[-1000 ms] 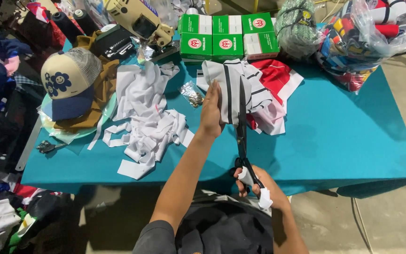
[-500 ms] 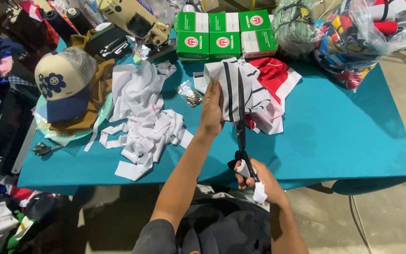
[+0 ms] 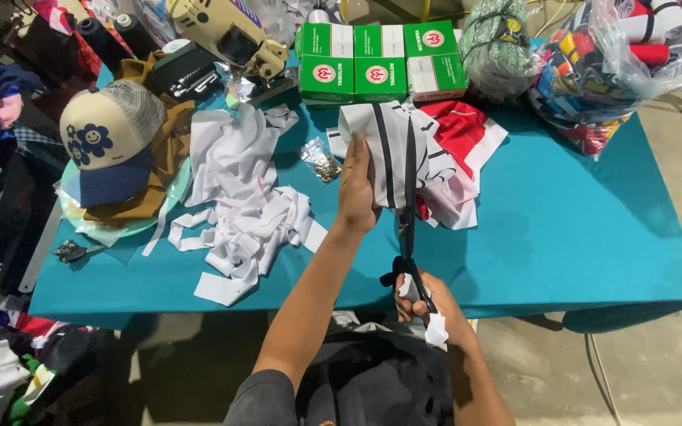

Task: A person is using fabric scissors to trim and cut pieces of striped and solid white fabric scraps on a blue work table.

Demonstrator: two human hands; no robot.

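Observation:
My left hand [image 3: 357, 189] holds up a piece of white fabric with black stripes [image 3: 392, 150] above the teal table [image 3: 562, 229]. Long black scissors [image 3: 408, 197] run up the middle of that fabric, blades pointing away from me. My right hand [image 3: 424, 304] grips the scissor handles near the table's front edge, with a scrap of white cloth at the fingers. Red and white fabric [image 3: 467, 142] lies under and to the right of the striped piece.
A heap of white fabric strips [image 3: 238, 205] lies left of my arm. A cap with blue flowers [image 3: 108, 138] sits at far left on brown cloth. Green and white boxes [image 3: 376, 59], a small bag of metal bits [image 3: 319, 160], a bag of thread spools [image 3: 625, 63] stand behind.
The scissors and my right hand have crept slightly forward along the striped fabric. My left hand keeps its hold on the cloth.

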